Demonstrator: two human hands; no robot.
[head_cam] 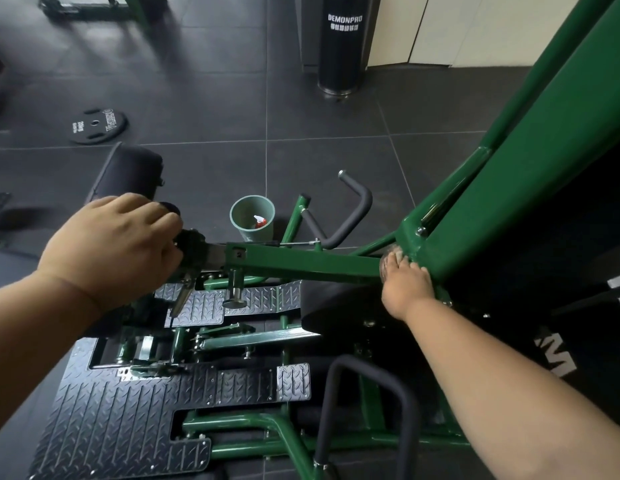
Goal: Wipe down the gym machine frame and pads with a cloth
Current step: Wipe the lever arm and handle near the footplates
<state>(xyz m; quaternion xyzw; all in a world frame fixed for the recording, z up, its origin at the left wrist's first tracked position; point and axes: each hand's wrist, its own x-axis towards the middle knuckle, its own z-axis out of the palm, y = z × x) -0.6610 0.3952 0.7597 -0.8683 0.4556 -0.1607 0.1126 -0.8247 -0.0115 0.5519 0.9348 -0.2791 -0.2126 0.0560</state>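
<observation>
A green gym machine frame (pixel 530 157) rises diagonally at the right, with a horizontal green bar (pixel 301 263) running left from its joint. My right hand (pixel 405 282) presses a small brownish cloth (pixel 388 263) against that joint; most of the cloth is hidden under the fingers. My left hand (pixel 118 244) grips the black end fitting (pixel 191 245) of the bar. A black roller pad (pixel 132 174) sits just beyond my left hand. A dark seat pad (pixel 336 306) lies below the bar.
Diamond-plate footplates (pixel 114 417) lie below. A green bucket (pixel 252 216) holding a spray bottle stands on the dark tiled floor beyond the bar, next to black foam handles (pixel 357 209). A weight plate (pixel 97 125) lies far left; a black cylinder (pixel 343 43) stands behind.
</observation>
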